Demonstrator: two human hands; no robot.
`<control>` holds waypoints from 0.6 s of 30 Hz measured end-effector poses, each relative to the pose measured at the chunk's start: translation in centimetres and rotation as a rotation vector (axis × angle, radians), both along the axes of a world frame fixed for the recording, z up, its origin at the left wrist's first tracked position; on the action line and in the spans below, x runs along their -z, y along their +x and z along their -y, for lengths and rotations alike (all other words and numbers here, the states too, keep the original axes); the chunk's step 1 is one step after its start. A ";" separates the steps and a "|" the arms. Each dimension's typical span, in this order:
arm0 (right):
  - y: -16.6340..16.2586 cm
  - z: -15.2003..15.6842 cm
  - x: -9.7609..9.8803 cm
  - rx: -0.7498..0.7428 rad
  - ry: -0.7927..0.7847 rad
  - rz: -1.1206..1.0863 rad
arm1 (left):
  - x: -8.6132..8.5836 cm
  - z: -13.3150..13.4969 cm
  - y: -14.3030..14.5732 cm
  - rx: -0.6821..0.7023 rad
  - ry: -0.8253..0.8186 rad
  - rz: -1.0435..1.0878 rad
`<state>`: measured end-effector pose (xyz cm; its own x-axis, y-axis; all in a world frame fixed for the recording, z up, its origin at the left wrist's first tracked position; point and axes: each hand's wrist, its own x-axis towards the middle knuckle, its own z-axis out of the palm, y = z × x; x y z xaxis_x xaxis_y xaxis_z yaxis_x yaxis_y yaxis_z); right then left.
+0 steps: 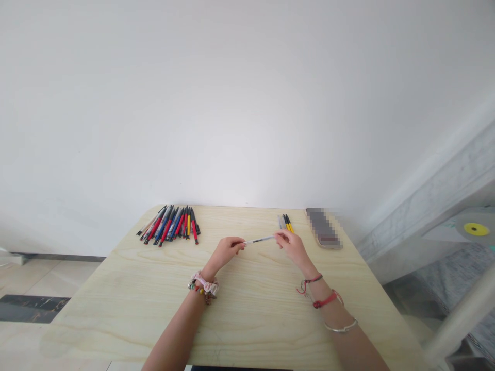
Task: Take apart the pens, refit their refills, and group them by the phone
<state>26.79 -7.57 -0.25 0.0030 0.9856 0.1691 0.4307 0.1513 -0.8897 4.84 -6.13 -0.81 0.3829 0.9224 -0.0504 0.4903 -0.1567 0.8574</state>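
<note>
A thin, pale pen refill with a dark stretch of ink [259, 240] is held level above the table between my two hands. My left hand [229, 250] pinches one end, and my right hand [289, 244] pinches the other. Just beyond the right hand lie a few pens, clear and yellow with black ends [288, 223]. Farther left is a heap of pens [168, 225] in red, blue, yellow and clear, most with black tips, lying side by side.
A pale wooden table [247, 309] stands against a white wall [247, 103]. At its back right corner lies a phone [324, 229], its screen blurred out. To the right, beyond the table edge, are a marble ledge [429, 201] and a round disc with a yellow centre [475, 229].
</note>
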 end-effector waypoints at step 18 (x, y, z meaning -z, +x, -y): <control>-0.3 -0.1 0.6 -0.044 -0.023 -0.045 | 0.1 -0.4 -0.6 0.040 0.073 -0.144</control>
<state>26.48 -7.45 -0.86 -0.0335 0.9885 0.1473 0.3838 0.1488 -0.9113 4.27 -5.73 -0.89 0.4127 0.9100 -0.0404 0.5996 -0.2380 0.7641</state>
